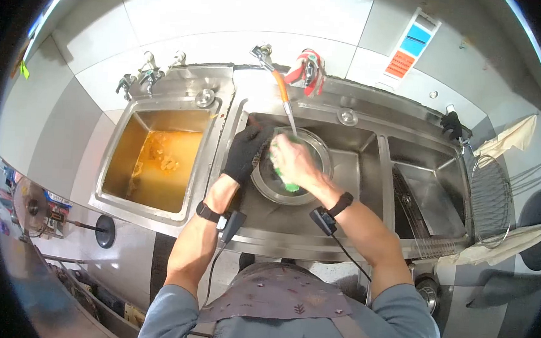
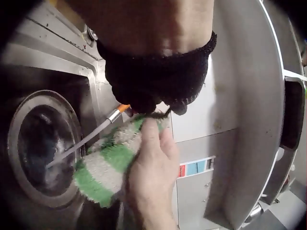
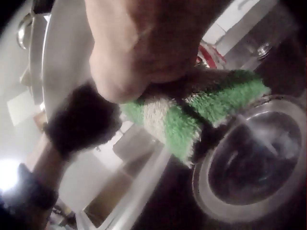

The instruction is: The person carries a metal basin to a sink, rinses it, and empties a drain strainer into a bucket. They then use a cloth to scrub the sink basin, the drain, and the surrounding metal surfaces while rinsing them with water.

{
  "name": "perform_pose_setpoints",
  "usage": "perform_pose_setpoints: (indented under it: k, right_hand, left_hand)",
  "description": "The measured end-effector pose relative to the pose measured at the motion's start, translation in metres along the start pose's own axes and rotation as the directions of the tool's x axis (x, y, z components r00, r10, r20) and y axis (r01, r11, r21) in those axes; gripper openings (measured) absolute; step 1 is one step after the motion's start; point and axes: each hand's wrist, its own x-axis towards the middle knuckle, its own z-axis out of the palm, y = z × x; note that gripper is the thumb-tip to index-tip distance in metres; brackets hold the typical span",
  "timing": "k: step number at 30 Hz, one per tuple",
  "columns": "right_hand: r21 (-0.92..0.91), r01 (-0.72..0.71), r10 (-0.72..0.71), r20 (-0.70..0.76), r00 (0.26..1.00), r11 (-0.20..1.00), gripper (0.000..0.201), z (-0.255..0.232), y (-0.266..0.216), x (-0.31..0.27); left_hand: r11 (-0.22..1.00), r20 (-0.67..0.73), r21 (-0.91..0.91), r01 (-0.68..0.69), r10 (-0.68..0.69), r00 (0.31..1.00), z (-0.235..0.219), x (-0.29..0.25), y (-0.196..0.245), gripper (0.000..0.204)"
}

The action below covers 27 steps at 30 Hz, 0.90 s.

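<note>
Bent over a steel sink unit (image 1: 372, 119) with three basins in a row. In the middle basin, a round glass bowl (image 1: 321, 153), rim up, with a thin stream from the orange-necked faucet (image 1: 280, 86) falling into it. Left hand (image 1: 244, 152), in a black knit glove, at the bowl's left rim, fingers curled over the edge and gripping it as far as the head view shows; from the left wrist view the gloved fingers (image 2: 158, 91) bunched just above the cloth. Right hand (image 1: 291, 161), bare, closed round a green-and-white striped cloth (image 1: 291, 186), pressed down inside the bowl; in the right wrist view the cloth (image 3: 192, 115) folded thick under the fingers, directly over the bowl's wet interior (image 3: 254, 163). In the left wrist view the same cloth (image 2: 108, 163) beside the water stream (image 2: 81, 143). Both hands close together, nearly touching.

Left basin (image 1: 159, 162) filled with murky orange-brown liquid. Right basin (image 1: 430, 191) holding a flat metal tray or rack. Wire dish rack (image 1: 492, 195) at far right on the surface. Red-and-white glove (image 1: 307, 69) draped over the taps behind the middle basin. Blue and orange label (image 1: 411, 47) on the tiled wall.
</note>
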Motion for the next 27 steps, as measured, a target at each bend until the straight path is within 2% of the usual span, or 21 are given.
perform_pose_setpoints:
  k: [2,3,5,6,8,10,11,12,13,14,15,16,18,20,21,22,23,24,25,26,27]
  right_hand:
    - [-0.034,-0.024,0.021,-0.081,0.996,0.999,0.014,0.007,0.002,-0.003]
    - [-0.053,0.052,-0.058,-0.122,0.991,0.997,0.019,0.007,0.005,-0.005]
    - [0.018,-0.058,0.058,-0.008,0.998,0.998,0.019,-0.009,-0.002,-0.014]
    - [0.081,-0.182,0.173,0.112,0.979,0.98,0.019,-0.015,-0.006,-0.024]
    - [0.162,-0.21,0.191,0.124,0.974,0.964,0.018,-0.026,0.006,-0.04]
    - [0.075,-0.271,0.267,0.066,0.962,0.96,0.018,-0.035,0.029,-0.06]
    - [0.241,-0.34,0.34,0.042,0.94,0.909,0.02,-0.035,0.063,-0.071]
    - [0.402,-0.39,0.413,0.031,0.91,0.829,0.022,-0.04,0.094,-0.076]
    - [0.545,-0.452,0.47,0.117,0.875,0.706,0.024,-0.073,0.067,-0.068]
    - [0.799,-0.434,0.565,0.146,0.812,0.417,0.026,-0.085,0.069,-0.065]
    - [0.873,-0.412,0.624,0.174,0.762,0.259,0.028,-0.108,0.045,-0.058]
    - [0.939,-0.311,0.553,0.184,0.813,0.145,0.031,-0.116,0.065,-0.059]
    - [0.973,-0.22,0.569,0.14,0.81,0.074,0.032,-0.128,0.062,-0.05]
    - [0.978,-0.179,0.562,0.092,0.822,0.103,0.032,-0.132,0.054,-0.045]
    - [0.981,-0.142,0.552,0.048,0.832,0.129,0.033,-0.133,0.051,-0.043]
    - [0.981,-0.147,0.551,0.053,0.833,0.127,0.033,-0.133,0.052,-0.04]
    - [0.981,-0.127,0.565,0.022,0.825,0.147,0.032,-0.132,0.055,-0.037]
    - [0.981,-0.11,0.583,-0.003,0.812,0.157,0.031,-0.126,0.058,-0.036]
    - [0.983,-0.124,0.591,0.021,0.806,0.134,0.031,-0.125,0.059,-0.034]
    - [0.946,-0.169,0.594,-0.03,0.804,0.276,0.029,-0.128,0.056,-0.031]
    - [0.886,-0.213,0.587,-0.078,0.806,0.411,0.027,-0.129,0.054,-0.032]
  left_hand:
    - [0.992,0.039,0.072,0.1,-0.103,0.994,0.004,0.005,0.001,0.025]
    - [0.993,0.043,0.072,0.096,-0.1,0.994,0.004,0.007,0.001,0.025]
    - [0.989,0.004,0.128,-0.074,0.074,0.997,-0.003,0.01,-0.002,0.022]
    - [0.95,0.002,0.266,-0.163,0.168,0.986,-0.012,0.013,0.0,0.02]
    - [0.768,-0.001,0.577,-0.278,0.34,0.94,-0.027,0.021,0.014,0.018]
    - [0.999,-0.205,0.045,-0.026,0.035,0.978,-0.059,0.042,0.008,0.023]
    - [0.968,-0.297,-0.248,0.045,-0.12,0.947,-0.075,0.052,0.007,0.026]
    - [0.98,-0.394,-0.189,-0.059,-0.021,0.919,-0.073,0.051,0.019,0.031]
    - [0.969,-0.364,-0.245,-0.026,-0.067,0.929,-0.078,0.05,0.025,0.033]
    - [0.954,-0.333,-0.299,0.01,-0.114,0.936,-0.083,0.048,0.031,0.035]
    - [0.936,-0.304,-0.348,0.051,-0.164,0.939,-0.081,0.046,0.026,0.036]
    - [0.915,-0.272,-0.394,0.088,-0.208,0.939,-0.082,0.047,0.018,0.036]
    - [0.918,-0.215,-0.358,0.172,-0.26,0.941,-0.075,0.046,-0.003,0.039]
    - [0.925,-0.181,-0.327,0.194,-0.262,0.948,-0.062,0.035,-0.019,0.038]
    - [0.994,-0.174,-0.111,-0.003,-0.016,0.985,-0.046,0.021,-0.017,0.032]
    - [0.953,-0.113,0.204,-0.224,0.25,0.962,-0.043,0.018,-0.025,0.025]
    - [0.77,-0.044,0.483,-0.417,0.497,0.867,-0.039,0.016,-0.035,0.02]
    - [0.393,0.142,0.76,-0.518,0.677,0.722,-0.043,0.022,-0.052,0.017]
    - [0.399,0.142,0.768,-0.501,0.657,0.74,-0.047,0.021,-0.055,0.017]
    - [0.763,-0.053,0.524,-0.378,0.472,0.88,-0.048,0.015,-0.057,0.019]
    - [0.97,-0.169,0.175,-0.169,0.199,0.965,-0.048,0.01,-0.057,0.022]
